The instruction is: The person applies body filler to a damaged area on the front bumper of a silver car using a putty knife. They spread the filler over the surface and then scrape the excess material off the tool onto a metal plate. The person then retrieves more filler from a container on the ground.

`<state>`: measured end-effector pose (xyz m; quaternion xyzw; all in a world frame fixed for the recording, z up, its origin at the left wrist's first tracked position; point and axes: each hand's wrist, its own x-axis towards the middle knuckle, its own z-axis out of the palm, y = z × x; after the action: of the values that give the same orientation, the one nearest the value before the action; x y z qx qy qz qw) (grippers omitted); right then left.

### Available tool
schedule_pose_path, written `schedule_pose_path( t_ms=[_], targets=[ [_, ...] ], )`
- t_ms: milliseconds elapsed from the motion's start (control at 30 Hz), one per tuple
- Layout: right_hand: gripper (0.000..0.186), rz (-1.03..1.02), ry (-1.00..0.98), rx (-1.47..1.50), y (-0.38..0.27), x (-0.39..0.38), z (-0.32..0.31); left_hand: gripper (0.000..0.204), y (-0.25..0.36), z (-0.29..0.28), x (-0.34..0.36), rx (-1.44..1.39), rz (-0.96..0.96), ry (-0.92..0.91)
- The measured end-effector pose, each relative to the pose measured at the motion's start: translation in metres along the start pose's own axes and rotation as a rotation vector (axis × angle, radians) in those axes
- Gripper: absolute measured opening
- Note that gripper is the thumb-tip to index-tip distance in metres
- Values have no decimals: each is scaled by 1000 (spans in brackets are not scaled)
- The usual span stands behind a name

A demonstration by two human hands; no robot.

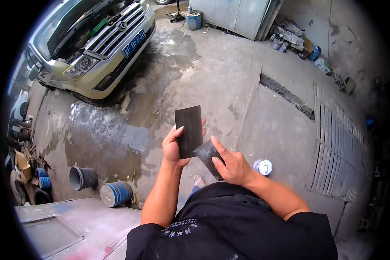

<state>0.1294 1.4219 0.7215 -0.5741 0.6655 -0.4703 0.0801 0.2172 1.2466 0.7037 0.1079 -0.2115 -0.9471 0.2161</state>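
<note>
My left hand [172, 146] is closed on a dark, flat rectangular sheet [189, 130], held upright with the thumb on its face and fingers behind. The sheet looks black-brown and even. In my right hand [235, 167] is a second dark sheet [206, 154], greyer and with pale smudges, pinched at a slant; its index finger points up along the edge and part of it is hidden under the hand. The two sheets nearly meet at the lower corner of the first. Whether they are sandpaper or stiff plates cannot be told.
A pale van [95, 65] with its bonnet up stands ahead on the left. Nearby are a grey bucket [83, 178], a blue drum [116, 193], a white tin [263, 167], a floor channel [286, 95], slatted grating [338, 143] and a pale painted panel [99, 216].
</note>
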Motion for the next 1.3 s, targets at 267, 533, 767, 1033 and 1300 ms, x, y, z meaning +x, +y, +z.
schedule_pose_path(
  t_ms=[267, 533, 767, 1033, 1300],
  targets=[
    [61, 1, 14, -21, 10, -4, -10, 47, -7, 5, 15, -1, -19, -32],
    [62, -32, 144, -20, 8, 17, -9, 45, -16, 12, 20, 3, -32, -36],
    [63, 354, 380, -102, 45, 75, -73, 45, -6, 2, 5, 197, -94, 16],
    [62, 638, 1, 853, 20, 26, -38, 73, -12, -15, -1, -377, -113, -302],
    [39, 666, -294, 1079, 14, 20, 0, 58, -41, -5, -6, 237, -116, 267]
  ],
)
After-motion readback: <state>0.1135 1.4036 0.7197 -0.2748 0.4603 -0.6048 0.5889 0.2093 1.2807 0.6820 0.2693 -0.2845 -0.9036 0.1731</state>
